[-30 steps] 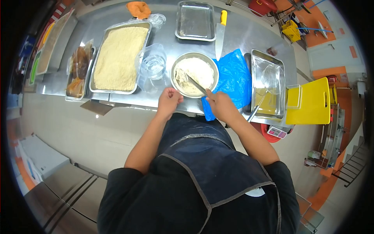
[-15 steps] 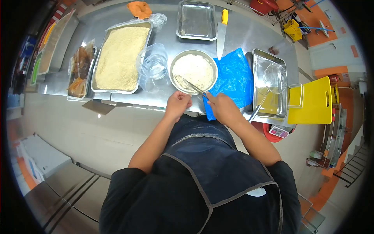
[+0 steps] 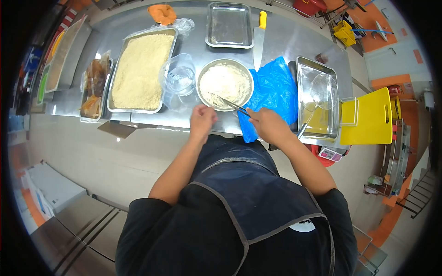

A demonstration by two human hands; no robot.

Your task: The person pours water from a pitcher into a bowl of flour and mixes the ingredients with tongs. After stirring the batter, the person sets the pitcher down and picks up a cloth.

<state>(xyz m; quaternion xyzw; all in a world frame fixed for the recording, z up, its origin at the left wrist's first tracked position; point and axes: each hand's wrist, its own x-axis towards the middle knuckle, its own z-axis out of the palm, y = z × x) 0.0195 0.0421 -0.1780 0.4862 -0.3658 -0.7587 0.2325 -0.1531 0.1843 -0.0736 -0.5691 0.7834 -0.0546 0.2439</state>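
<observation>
A round metal bowl (image 3: 199,93) stands near the front edge of the table, with a pale floury mixture (image 3: 225,83) in it. My right hand (image 3: 270,124) is closed round metal tongs (image 3: 234,106), whose tips rest in the mixture at the bowl's near side. Just short of the bowl's near left rim is my left hand (image 3: 202,122), its fingers curled and slightly blurred; nothing shows in them. A blue plastic bag (image 3: 275,94) lies right of the bowl, partly beneath the tongs and right hand. On the left, a clear jug (image 3: 179,78) stands close by.
A tray of pale crumbs (image 3: 140,71) and a smaller tray with brown bagged food (image 3: 95,80) are on the left. Behind lie a metal tray (image 3: 229,27) and a yellow-handled knife (image 3: 259,41). Rightward are a tray (image 3: 322,124) with a strainer (image 3: 324,92) and a yellow cutting board (image 3: 370,119).
My left hand has shifted left along the bowl's near side. The tongs remain in my right hand, with their tips in the mixture. The whole view has shifted slightly.
</observation>
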